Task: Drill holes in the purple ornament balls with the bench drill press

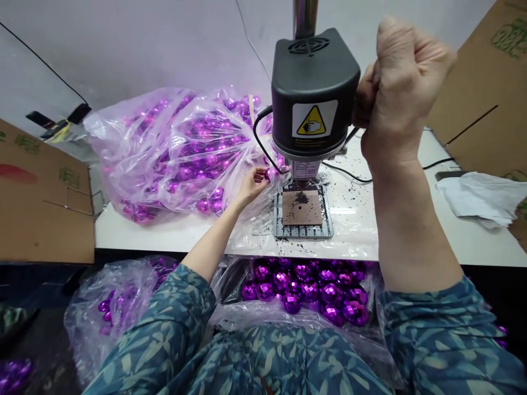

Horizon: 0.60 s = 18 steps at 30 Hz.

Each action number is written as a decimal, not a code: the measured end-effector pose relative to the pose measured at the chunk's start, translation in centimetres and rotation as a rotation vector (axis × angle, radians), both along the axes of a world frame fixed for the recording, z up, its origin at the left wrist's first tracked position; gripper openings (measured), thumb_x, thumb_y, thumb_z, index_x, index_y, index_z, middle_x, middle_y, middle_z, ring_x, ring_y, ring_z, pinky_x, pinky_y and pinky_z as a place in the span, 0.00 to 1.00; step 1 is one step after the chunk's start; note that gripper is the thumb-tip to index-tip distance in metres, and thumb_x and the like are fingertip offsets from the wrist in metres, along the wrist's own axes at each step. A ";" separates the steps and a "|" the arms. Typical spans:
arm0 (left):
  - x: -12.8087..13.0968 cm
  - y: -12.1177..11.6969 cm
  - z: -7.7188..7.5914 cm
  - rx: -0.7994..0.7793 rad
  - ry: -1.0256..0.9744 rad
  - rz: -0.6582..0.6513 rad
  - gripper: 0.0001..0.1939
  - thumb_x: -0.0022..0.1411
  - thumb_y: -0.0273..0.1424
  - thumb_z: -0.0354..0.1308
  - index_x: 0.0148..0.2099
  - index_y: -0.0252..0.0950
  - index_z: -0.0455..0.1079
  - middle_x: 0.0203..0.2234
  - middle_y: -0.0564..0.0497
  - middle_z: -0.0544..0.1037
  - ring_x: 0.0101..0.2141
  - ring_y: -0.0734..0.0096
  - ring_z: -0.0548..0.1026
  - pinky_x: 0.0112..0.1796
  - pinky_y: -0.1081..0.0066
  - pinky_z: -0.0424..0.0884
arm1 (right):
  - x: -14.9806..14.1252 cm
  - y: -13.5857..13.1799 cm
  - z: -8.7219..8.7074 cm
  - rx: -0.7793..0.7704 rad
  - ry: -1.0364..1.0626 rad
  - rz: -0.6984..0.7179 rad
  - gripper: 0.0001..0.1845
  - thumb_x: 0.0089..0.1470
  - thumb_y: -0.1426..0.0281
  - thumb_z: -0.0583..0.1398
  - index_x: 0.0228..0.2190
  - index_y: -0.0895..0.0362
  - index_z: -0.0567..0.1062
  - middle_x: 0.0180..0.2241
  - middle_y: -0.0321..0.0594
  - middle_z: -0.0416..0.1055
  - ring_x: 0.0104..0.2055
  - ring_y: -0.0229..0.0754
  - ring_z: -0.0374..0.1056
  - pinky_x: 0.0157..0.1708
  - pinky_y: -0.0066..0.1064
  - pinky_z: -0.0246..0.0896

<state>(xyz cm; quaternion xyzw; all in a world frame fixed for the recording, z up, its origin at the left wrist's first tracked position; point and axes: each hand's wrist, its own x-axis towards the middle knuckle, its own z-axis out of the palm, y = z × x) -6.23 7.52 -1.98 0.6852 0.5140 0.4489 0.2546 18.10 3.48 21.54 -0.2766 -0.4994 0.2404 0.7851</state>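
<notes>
My right hand [399,82] is raised in a fist beside the black drill press [315,71], wrapped round its feed handle, which is mostly hidden by the fingers. Left of the drill, at the gathered mouth of a clear plastic bag [140,126], my left hand [253,185] has its fingers closed on a shiny purple ball [267,174], of which only a small part shows. Under the drill head, a brown board [302,214] with a dark hole lies on the grey slotted base [327,227]. Dark shavings are heaped on the board and scattered around.
Faceted purple balls [308,291] fill an open plastic-lined container below the table edge. Another bag [111,307] of balls is at lower left. Cardboard boxes [45,197] flank the white table [461,230]. A crumpled white sheet [481,197] and a black cable [349,176] lie on the right.
</notes>
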 end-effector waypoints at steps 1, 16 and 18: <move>-0.4 -0.4 -0.1 -0.046 -0.014 -0.028 0.19 0.55 0.28 0.65 0.50 0.36 0.70 0.41 0.46 0.80 0.35 0.70 0.78 0.40 0.66 0.77 | 0.0 0.1 0.0 0.005 0.004 -0.003 0.31 0.61 0.76 0.55 0.08 0.52 0.55 0.09 0.30 0.47 0.12 0.30 0.49 0.14 0.32 0.42; 1.5 -2.3 3.8 -0.344 -0.522 -0.005 0.13 0.68 0.39 0.57 0.52 0.40 0.69 0.40 0.49 0.75 0.29 0.72 0.73 0.29 0.71 0.71 | -0.3 -1.6 0.3 -0.055 -0.001 -0.002 0.28 0.62 0.74 0.53 0.12 0.55 0.54 0.13 0.30 0.45 0.14 0.29 0.48 0.18 0.28 0.46; 1.1 -4.4 4.5 -0.455 -0.739 -0.091 0.21 0.67 0.48 0.58 0.55 0.41 0.66 0.40 0.48 0.77 0.28 0.72 0.74 0.27 0.72 0.71 | -0.3 -1.6 0.4 -0.048 -0.009 -0.009 0.28 0.62 0.74 0.53 0.12 0.55 0.54 0.13 0.30 0.45 0.15 0.29 0.48 0.18 0.28 0.47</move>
